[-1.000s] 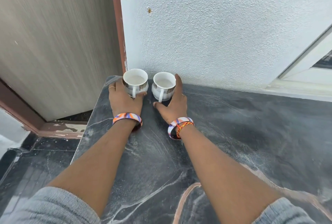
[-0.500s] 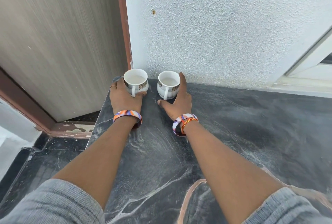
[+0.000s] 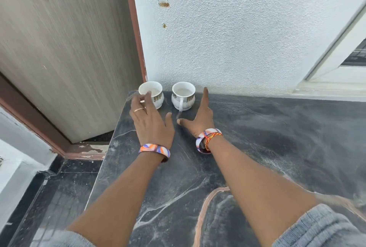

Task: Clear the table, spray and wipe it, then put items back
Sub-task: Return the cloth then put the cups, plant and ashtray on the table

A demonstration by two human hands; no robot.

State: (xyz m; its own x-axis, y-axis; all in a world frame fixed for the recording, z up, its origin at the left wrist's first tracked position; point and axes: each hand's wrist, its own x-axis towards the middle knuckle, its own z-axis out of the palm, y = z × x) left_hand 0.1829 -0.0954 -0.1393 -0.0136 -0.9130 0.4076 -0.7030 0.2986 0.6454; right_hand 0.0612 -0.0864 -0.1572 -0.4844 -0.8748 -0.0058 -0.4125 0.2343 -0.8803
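Two white cups with a patterned band stand side by side at the far left corner of the dark marble table (image 3: pixel 257 147), against the wall. The left cup (image 3: pixel 153 92) is partly covered by the fingers of my left hand (image 3: pixel 150 121), which hovers just in front of it, fingers apart, holding nothing. The right cup (image 3: pixel 183 96) has its handle pointing toward me. My right hand (image 3: pixel 198 119) lies spread on the table just right of and in front of that cup, apart from it, empty.
A textured white wall (image 3: pixel 237 38) rises directly behind the cups. A wooden door (image 3: pixel 59 48) stands left of the table's left edge, with dark floor (image 3: pixel 49 207) below. A white window frame (image 3: pixel 336 64) is at the right.
Both hands have let go of the cups and pulled back toward me with fingers spread. The cups stay standing near the wall.
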